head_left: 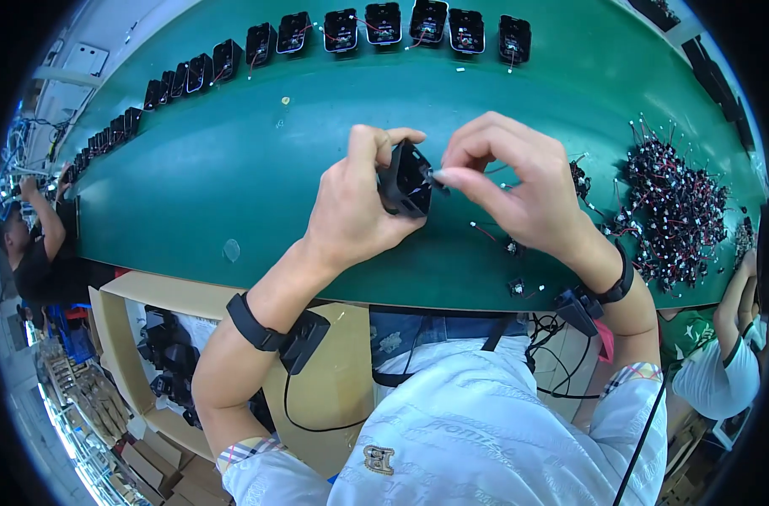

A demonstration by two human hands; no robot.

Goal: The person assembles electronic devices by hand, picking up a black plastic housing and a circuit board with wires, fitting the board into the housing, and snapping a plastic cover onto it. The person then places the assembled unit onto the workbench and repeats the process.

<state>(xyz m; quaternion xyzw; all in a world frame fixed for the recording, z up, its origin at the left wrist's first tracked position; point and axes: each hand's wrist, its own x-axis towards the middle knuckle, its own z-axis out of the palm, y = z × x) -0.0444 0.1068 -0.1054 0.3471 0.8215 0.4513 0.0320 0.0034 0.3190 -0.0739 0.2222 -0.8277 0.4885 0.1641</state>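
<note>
My left hand (355,190) is closed round a black plastic housing (395,187), an open box tilted so its hollow inside faces right. At its opening, my right hand (519,181) pinches a small dark part with thumb and forefinger. A thin wire shows by those fingers; the part's kind is too small to make out. Just below the right hand, a small wired component (513,248) lies on the green table, and another small component (517,287) is near the table's front edge.
A long row of black housings (383,24), several with red wires, curves along the far side. At right lies a large heap of wired components (675,207). An open cardboard box (115,337) with black parts stands at lower left. Other people are at both ends of the green table (190,185).
</note>
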